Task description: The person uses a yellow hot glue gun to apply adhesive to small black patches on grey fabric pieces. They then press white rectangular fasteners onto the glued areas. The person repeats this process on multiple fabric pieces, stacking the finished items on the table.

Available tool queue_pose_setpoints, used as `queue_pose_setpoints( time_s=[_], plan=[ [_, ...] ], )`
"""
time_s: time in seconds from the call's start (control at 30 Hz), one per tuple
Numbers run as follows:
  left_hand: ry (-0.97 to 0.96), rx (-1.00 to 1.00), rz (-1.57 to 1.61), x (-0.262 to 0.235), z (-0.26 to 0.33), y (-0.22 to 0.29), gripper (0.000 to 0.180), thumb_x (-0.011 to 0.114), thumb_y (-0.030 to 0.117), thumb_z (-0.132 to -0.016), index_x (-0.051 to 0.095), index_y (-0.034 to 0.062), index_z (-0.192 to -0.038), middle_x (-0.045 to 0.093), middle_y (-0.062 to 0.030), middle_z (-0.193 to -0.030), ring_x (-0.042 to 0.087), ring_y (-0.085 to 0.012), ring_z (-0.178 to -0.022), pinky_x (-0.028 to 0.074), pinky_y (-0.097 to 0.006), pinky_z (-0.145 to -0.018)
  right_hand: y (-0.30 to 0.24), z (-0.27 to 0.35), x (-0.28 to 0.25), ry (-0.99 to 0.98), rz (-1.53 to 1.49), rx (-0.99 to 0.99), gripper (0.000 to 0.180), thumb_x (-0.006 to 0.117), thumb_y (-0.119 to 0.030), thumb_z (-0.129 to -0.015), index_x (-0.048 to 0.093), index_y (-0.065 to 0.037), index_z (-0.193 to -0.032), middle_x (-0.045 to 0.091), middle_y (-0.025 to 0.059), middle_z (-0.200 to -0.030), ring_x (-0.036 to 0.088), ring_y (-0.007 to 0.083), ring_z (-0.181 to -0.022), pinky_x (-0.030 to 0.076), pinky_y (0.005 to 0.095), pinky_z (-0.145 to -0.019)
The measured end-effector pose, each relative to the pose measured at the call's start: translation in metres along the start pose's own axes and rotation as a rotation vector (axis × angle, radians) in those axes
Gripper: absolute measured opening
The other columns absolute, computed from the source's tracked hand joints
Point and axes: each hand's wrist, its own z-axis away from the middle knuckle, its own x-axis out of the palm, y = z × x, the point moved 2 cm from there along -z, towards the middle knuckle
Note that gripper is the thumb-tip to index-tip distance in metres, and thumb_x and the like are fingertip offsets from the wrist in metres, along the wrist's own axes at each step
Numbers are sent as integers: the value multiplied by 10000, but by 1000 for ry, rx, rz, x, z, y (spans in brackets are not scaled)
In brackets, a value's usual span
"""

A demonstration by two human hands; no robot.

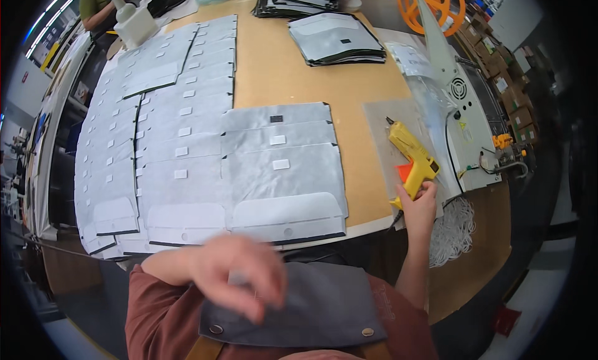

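My right hand [419, 205] is wrapped around the handle of a yellow hot glue gun [408, 143] with an orange-red trigger. The gun is over a translucent sheet [381, 126] at the table's right side, nozzle pointing away from me. Close to my chest, above the grey apron [317, 297], my left hand [240, 273] is raised and smeared by motion, so its fingers are unclear. Beyond it lie overlapping grey fabric panels [249, 179] with dark edges, several carrying small white rectangular patches [281, 165]. The nearest panel also has a small black patch [276, 119].
Stacks of grey panels [336, 33] sit at the back. A white squeeze bottle [132, 24] stands far left. Right are a white machine [464, 104], an orange reel [430, 8] and a box [492, 248] with white cord [453, 235]. Another person [96, 8] is at the far left.
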Motion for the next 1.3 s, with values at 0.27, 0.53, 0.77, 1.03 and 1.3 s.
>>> queue_pose_setpoints(
  time_s=[0.27,0.53,0.77,1.03,1.3],
  plan=[
    [-111,496,-6,29,-2,24,108,637,188,-958,700,104,-937,707,-78,-1070,502,-164,-550,364,-323,-472,29,-30,11,-224,-640,265,393,722,-185,-815,559,24,-1105,643,116,-957,662,248,-796,540,360,-714],
    [-16,720,-115,32,19,23,144,750,44,-845,625,115,-834,714,-47,-1076,381,-154,-500,268,-307,-443,-29,-10,-15,-191,-1122,188,395,642,-60,-860,494,-19,-1224,567,53,-865,584,132,-673,525,264,-576],
    [175,748,-175,50,31,29,139,752,55,-844,630,119,-859,711,-26,-1047,382,-167,-511,274,-304,-458,-79,-19,-55,-227,-1710,-65,563,581,-102,-907,378,-38,-1428,555,139,-1179,570,131,-733,500,264,-608],
    [69,732,-300,45,51,23,190,639,217,-964,642,113,-806,694,-89,-1033,614,-154,-616,410,-277,-481,-140,-24,-58,-944,-2220,-259,654,508,-149,-979,201,-115,-1555,307,137,-1561,555,120,-778,509,278,-685],
    [412,-424,-379,-5,59,-64,414,396,297,-1057,593,8,-1279,687,-140,-1135,545,-230,-1214,449,-348,-995,-234,-61,-74,-1074,-2338,-344,582,514,-55,-948,304,-47,-1491,318,156,-1556,551,119,-812,508,295,-764]
  ],
)
